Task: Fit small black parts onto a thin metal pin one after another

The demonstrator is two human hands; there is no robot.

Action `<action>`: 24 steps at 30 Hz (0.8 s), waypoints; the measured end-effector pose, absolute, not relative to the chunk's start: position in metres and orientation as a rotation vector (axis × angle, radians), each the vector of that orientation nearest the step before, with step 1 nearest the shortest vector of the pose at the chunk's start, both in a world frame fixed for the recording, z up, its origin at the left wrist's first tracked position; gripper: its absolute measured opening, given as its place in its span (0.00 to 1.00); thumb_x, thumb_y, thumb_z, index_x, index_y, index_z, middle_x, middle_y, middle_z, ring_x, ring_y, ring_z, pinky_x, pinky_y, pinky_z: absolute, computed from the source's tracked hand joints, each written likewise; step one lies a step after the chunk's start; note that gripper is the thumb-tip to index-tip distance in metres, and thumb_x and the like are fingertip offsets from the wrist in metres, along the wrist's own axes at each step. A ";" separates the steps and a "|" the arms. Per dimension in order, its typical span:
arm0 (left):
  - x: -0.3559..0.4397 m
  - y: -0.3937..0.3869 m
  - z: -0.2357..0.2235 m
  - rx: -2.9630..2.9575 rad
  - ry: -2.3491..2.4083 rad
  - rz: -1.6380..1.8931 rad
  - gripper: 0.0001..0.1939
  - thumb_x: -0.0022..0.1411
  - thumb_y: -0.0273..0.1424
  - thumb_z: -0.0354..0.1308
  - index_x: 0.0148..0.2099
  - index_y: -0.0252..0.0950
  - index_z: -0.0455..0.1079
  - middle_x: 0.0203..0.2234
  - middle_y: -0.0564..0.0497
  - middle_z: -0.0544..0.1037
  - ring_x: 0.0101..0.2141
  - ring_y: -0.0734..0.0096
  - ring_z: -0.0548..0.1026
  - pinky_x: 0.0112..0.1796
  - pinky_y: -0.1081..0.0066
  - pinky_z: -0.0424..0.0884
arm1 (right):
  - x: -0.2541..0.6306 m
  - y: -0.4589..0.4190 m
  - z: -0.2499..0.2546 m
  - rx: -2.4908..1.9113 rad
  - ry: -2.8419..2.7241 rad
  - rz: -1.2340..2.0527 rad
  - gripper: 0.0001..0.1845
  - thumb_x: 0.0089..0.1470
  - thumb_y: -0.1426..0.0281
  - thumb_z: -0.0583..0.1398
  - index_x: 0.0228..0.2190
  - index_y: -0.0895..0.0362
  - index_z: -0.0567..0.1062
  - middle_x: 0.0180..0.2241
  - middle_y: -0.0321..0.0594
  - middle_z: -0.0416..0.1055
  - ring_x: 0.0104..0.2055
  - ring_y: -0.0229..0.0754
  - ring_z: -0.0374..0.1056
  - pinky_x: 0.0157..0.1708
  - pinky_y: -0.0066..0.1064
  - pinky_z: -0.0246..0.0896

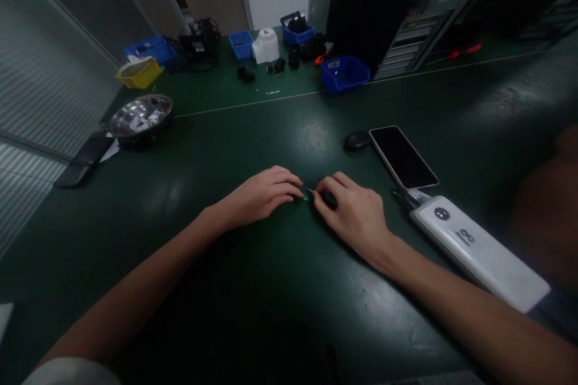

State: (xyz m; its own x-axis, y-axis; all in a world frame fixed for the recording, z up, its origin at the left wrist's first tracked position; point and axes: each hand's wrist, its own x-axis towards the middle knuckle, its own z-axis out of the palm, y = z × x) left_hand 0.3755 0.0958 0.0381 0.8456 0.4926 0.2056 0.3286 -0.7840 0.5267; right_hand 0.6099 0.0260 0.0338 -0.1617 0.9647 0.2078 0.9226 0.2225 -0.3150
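Note:
Over the middle of the green tabletop, my two hands are close together. My right hand [354, 207] is closed round the black handle of what looks like a small screwdriver [330, 200]; its thin metal shaft points left. With fingers bent and close together, my left hand [266, 192] holds a small dark piece with a green glint [305, 198] against the table. The tool's tip is at or just above this piece; whether they touch I cannot tell. My left fingers hide most of the piece.
Right of my hands lie a phone [403, 157], a black mouse-shaped object [357, 141] and a white power bank [478, 252] marked 18. A metal bowl [165, 109] with white bits stands left. Blue bins [345, 75] and a white housing [266, 46] are at the back. Someone's blurred arm [548, 210] is far right.

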 end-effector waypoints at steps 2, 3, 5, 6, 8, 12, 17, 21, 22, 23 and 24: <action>0.383 0.092 0.039 2.522 0.565 0.444 0.15 0.71 0.25 0.53 0.55 0.41 0.75 0.54 0.47 0.77 0.57 0.62 0.70 0.60 0.56 0.67 | 0.611 0.027 0.034 -1.755 -2.136 0.166 0.11 0.65 0.61 0.56 0.37 0.52 0.76 0.38 0.37 0.74 0.30 0.38 0.67 0.25 0.32 0.46; 0.386 0.090 0.039 2.519 0.568 0.425 0.15 0.72 0.25 0.53 0.56 0.40 0.75 0.53 0.47 0.77 0.57 0.63 0.71 0.60 0.56 0.67 | 0.611 0.027 0.034 -1.756 -2.133 0.171 0.11 0.65 0.61 0.56 0.37 0.52 0.76 0.38 0.37 0.74 0.31 0.38 0.68 0.25 0.32 0.46; 0.389 0.083 0.039 2.531 0.596 0.390 0.15 0.72 0.26 0.52 0.56 0.39 0.74 0.52 0.47 0.78 0.56 0.63 0.72 0.59 0.56 0.68 | 0.612 0.027 0.034 -1.757 -2.131 0.180 0.11 0.65 0.61 0.56 0.36 0.52 0.76 0.38 0.37 0.75 0.31 0.38 0.68 0.25 0.32 0.46; 0.389 0.080 0.039 2.544 0.613 0.375 0.15 0.73 0.26 0.52 0.57 0.39 0.74 0.51 0.47 0.78 0.55 0.63 0.72 0.58 0.56 0.68 | 0.612 0.027 0.033 -1.758 -2.131 0.186 0.11 0.65 0.61 0.56 0.37 0.52 0.76 0.38 0.36 0.75 0.31 0.38 0.68 0.25 0.32 0.46; 0.382 0.075 0.038 2.562 0.653 0.373 0.15 0.73 0.27 0.52 0.57 0.38 0.73 0.50 0.46 0.78 0.53 0.63 0.73 0.57 0.57 0.70 | 0.612 0.027 0.032 -1.757 -2.131 0.194 0.12 0.65 0.60 0.56 0.37 0.51 0.76 0.39 0.36 0.75 0.31 0.38 0.68 0.25 0.32 0.46; 0.337 0.066 0.035 2.472 0.918 0.495 0.16 0.73 0.29 0.53 0.60 0.40 0.71 0.51 0.45 0.76 0.50 0.65 0.75 0.51 0.63 0.75 | 0.612 0.027 0.031 -1.733 -2.145 0.226 0.12 0.65 0.60 0.56 0.38 0.52 0.76 0.39 0.37 0.75 0.30 0.38 0.68 0.25 0.31 0.47; 0.224 0.053 0.034 2.399 1.511 0.568 0.16 0.72 0.35 0.55 0.59 0.45 0.71 0.53 0.51 0.75 0.50 0.63 0.76 0.51 0.60 0.75 | 0.611 0.026 0.031 -1.716 -2.142 0.259 0.12 0.65 0.60 0.56 0.38 0.52 0.76 0.39 0.37 0.75 0.31 0.38 0.69 0.26 0.31 0.50; 0.135 0.027 0.038 2.371 2.088 0.564 0.13 0.71 0.41 0.55 0.53 0.49 0.74 0.51 0.57 0.76 0.50 0.61 0.76 0.53 0.57 0.73 | 0.610 0.026 0.030 -1.710 -2.137 0.258 0.11 0.65 0.60 0.57 0.37 0.52 0.77 0.38 0.38 0.75 0.32 0.39 0.70 0.27 0.31 0.51; 0.116 0.020 0.038 2.339 2.198 0.539 0.12 0.71 0.42 0.54 0.53 0.50 0.74 0.51 0.58 0.76 0.51 0.60 0.76 0.53 0.57 0.72 | 0.610 0.026 0.030 -1.707 -2.138 0.262 0.12 0.65 0.60 0.57 0.37 0.52 0.77 0.38 0.37 0.75 0.32 0.39 0.69 0.27 0.31 0.52; 0.098 0.013 0.038 2.308 2.289 0.525 0.12 0.71 0.42 0.53 0.52 0.50 0.74 0.51 0.59 0.77 0.51 0.60 0.76 0.53 0.57 0.72 | 0.610 0.026 0.030 -1.705 -2.138 0.265 0.12 0.65 0.60 0.57 0.37 0.52 0.77 0.38 0.37 0.75 0.32 0.39 0.69 0.27 0.31 0.52; 0.083 0.008 0.036 2.278 2.367 0.517 0.12 0.71 0.42 0.53 0.51 0.50 0.75 0.51 0.60 0.77 0.52 0.59 0.76 0.54 0.57 0.72 | 0.609 0.027 0.030 -1.704 -2.136 0.266 0.12 0.65 0.60 0.57 0.36 0.52 0.77 0.38 0.37 0.75 0.32 0.39 0.69 0.27 0.32 0.52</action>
State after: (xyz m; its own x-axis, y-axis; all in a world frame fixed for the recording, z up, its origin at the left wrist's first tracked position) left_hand 0.0829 0.0076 0.0363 -0.0529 0.9385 0.3413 0.9953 0.0218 0.0944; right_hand 0.6094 0.0265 0.0300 -0.1821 0.9659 0.1843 0.8910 0.2413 -0.3845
